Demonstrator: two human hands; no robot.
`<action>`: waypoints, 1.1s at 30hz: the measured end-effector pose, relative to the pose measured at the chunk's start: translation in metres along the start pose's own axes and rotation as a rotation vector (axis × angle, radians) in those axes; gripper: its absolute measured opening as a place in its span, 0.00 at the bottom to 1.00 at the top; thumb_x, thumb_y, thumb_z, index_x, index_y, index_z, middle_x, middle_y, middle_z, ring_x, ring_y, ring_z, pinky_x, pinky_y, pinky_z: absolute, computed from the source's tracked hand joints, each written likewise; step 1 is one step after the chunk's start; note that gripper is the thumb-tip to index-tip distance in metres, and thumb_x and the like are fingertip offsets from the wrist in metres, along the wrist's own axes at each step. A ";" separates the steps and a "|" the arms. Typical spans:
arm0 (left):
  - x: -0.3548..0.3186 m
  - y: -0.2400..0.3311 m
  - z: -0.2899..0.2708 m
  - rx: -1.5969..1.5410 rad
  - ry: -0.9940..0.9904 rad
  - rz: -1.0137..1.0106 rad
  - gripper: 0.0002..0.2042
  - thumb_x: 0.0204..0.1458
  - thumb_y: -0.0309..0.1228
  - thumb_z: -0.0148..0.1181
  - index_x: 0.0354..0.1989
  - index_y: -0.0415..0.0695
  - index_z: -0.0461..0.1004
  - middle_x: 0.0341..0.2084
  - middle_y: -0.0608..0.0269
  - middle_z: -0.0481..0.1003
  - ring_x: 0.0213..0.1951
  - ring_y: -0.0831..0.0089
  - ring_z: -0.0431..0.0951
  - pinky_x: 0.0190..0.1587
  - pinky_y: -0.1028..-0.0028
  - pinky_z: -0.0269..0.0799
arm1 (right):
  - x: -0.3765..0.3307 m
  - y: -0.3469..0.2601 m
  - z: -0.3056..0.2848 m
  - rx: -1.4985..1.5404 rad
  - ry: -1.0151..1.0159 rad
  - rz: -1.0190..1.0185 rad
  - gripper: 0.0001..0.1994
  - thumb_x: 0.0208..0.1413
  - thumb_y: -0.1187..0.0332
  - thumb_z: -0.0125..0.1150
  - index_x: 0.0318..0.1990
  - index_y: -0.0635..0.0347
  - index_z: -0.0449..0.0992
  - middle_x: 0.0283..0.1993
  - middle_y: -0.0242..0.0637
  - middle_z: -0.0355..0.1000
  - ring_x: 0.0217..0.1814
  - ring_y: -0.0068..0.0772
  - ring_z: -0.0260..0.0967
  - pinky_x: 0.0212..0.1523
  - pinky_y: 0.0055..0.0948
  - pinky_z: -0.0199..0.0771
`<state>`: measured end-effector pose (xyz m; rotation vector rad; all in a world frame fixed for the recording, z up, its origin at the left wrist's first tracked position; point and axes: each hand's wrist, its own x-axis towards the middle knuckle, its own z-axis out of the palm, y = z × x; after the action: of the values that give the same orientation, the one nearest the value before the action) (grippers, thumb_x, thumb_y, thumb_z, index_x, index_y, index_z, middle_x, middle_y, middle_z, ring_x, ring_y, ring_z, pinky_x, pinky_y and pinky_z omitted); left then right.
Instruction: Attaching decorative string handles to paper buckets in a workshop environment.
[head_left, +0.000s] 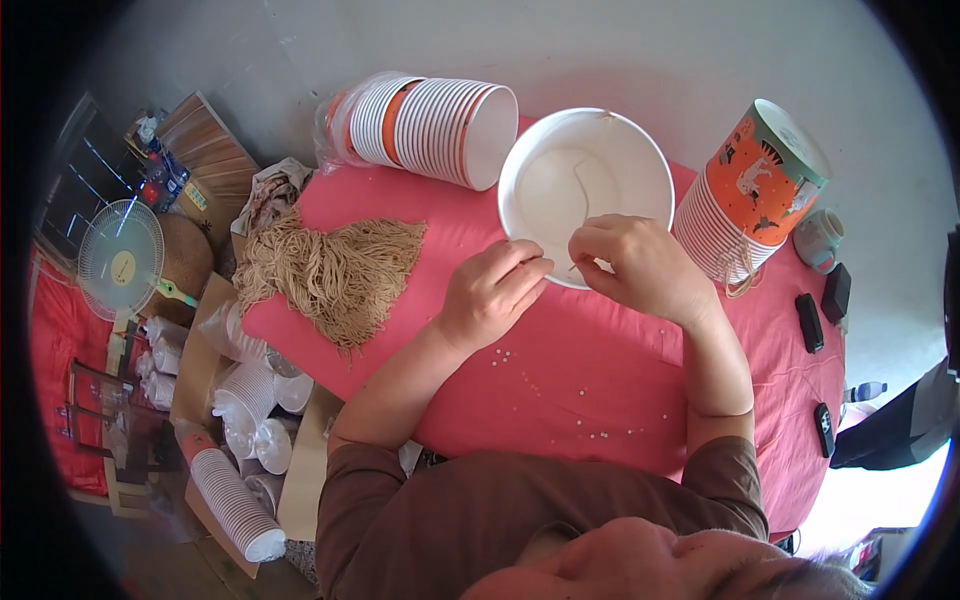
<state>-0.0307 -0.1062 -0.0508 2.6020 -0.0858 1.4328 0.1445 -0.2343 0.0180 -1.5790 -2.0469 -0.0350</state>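
Note:
A white paper bucket (540, 185) stands near the far edge of the table, its open mouth tilted toward me. At its near left rim my left hand (495, 290) is closed, thumb and fingers pinched on the edge. Over the near right rim my right hand (640, 262) pinches a thin tan cord (578, 180), which trails down inside the bucket. A short end of cord shows by the right fingertips. Another bit of cord sits at the far rim. Just what lies between the left fingertips is hidden.
A bundle of tan cords (340, 275) lies left on the pink tablecloth (560, 350). Nested buckets (430, 125) lie behind it; an orange patterned stack (745, 190) stands right, near a mug (818, 240) and remotes (824, 430). Small white bits dot the cloth. A carton (300, 470) holds cups lower left.

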 end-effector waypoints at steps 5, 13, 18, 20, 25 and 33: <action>0.001 0.000 0.000 0.011 0.033 0.071 0.13 0.39 0.18 0.67 0.35 0.42 0.75 0.34 0.65 0.72 0.31 0.68 0.78 0.30 0.70 0.77 | -0.001 -0.002 0.000 0.002 -0.024 -0.020 0.05 0.47 0.75 0.62 0.29 0.60 0.71 0.27 0.38 0.69 0.30 0.44 0.71 0.30 0.39 0.70; 0.001 -0.001 -0.002 0.017 0.039 0.082 0.13 0.39 0.18 0.67 0.35 0.42 0.75 0.34 0.64 0.72 0.30 0.68 0.78 0.29 0.71 0.76 | -0.001 -0.003 0.001 0.017 -0.032 -0.025 0.05 0.48 0.75 0.62 0.29 0.59 0.71 0.26 0.37 0.69 0.30 0.44 0.70 0.31 0.40 0.69; 0.000 0.000 -0.002 0.017 0.037 0.083 0.13 0.39 0.18 0.67 0.36 0.42 0.75 0.34 0.64 0.72 0.30 0.68 0.78 0.29 0.71 0.76 | -0.001 -0.004 0.000 0.008 -0.038 -0.029 0.05 0.48 0.75 0.62 0.29 0.59 0.71 0.26 0.37 0.69 0.30 0.44 0.70 0.30 0.40 0.69; 0.001 0.000 -0.002 0.016 0.036 0.083 0.13 0.39 0.18 0.67 0.36 0.41 0.75 0.34 0.64 0.72 0.30 0.68 0.78 0.29 0.71 0.76 | -0.001 -0.004 0.000 0.010 -0.037 -0.031 0.05 0.48 0.75 0.62 0.29 0.59 0.71 0.25 0.37 0.69 0.30 0.44 0.70 0.30 0.40 0.69; 0.001 0.000 -0.003 0.029 0.029 0.082 0.13 0.40 0.18 0.67 0.36 0.41 0.74 0.35 0.63 0.72 0.31 0.68 0.78 0.30 0.70 0.77 | -0.001 -0.003 0.001 0.022 -0.064 -0.034 0.04 0.49 0.74 0.63 0.30 0.59 0.73 0.27 0.37 0.70 0.31 0.43 0.71 0.31 0.39 0.70; -0.003 -0.003 0.000 0.002 0.030 0.003 0.14 0.42 0.20 0.67 0.39 0.42 0.75 0.42 0.61 0.74 0.33 0.66 0.79 0.33 0.70 0.78 | 0.001 0.004 0.004 0.161 -0.101 -0.039 0.04 0.54 0.73 0.61 0.35 0.63 0.77 0.30 0.40 0.72 0.34 0.45 0.73 0.34 0.40 0.71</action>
<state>-0.0321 -0.1034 -0.0530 2.5820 -0.0847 1.4739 0.1461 -0.2314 0.0139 -1.4690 -2.1000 0.1943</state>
